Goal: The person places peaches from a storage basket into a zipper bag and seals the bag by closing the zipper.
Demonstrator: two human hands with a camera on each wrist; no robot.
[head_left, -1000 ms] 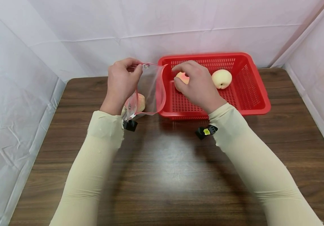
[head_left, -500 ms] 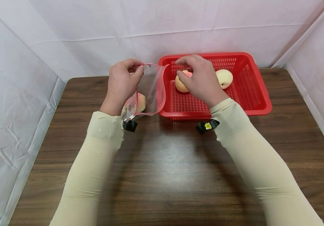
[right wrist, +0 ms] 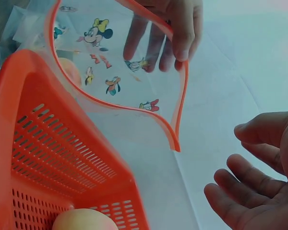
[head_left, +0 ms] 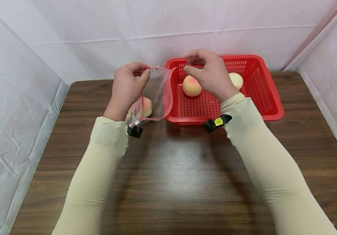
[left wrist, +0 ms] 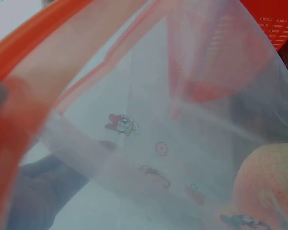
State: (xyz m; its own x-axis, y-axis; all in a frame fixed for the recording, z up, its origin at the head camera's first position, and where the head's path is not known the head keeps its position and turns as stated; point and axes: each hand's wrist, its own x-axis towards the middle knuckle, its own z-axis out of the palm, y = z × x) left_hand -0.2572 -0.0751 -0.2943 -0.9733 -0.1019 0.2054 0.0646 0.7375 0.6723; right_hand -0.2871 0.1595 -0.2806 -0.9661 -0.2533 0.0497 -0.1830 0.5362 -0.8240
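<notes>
My left hand (head_left: 127, 84) pinches the top edge of a clear zip bag (head_left: 158, 89) between thumb and fingers. The bag's red-lined mouth gapes, and cartoon prints (right wrist: 97, 33) show on its film in the right wrist view. Low in the bag a pinkish peach (left wrist: 268, 186) appears through the plastic. My right hand (head_left: 211, 73) hovers over the red basket (head_left: 269, 88), fingers loosely bent and holding nothing. Beneath it lies a yellow-pink peach (head_left: 192, 86) in the basket. A paler peach (head_left: 236, 80) beside it is partly covered by my right wrist.
The basket stands at the back of a dark wooden table (head_left: 174, 182), its left wall right at the bag's mouth. White cloth (head_left: 168, 26) hangs behind the table and along both sides.
My right hand has risen and moved away toward the back right, uncovering the yellow-pink peach and covering more of the paler one. My left hand keeps the bag nearly still.
</notes>
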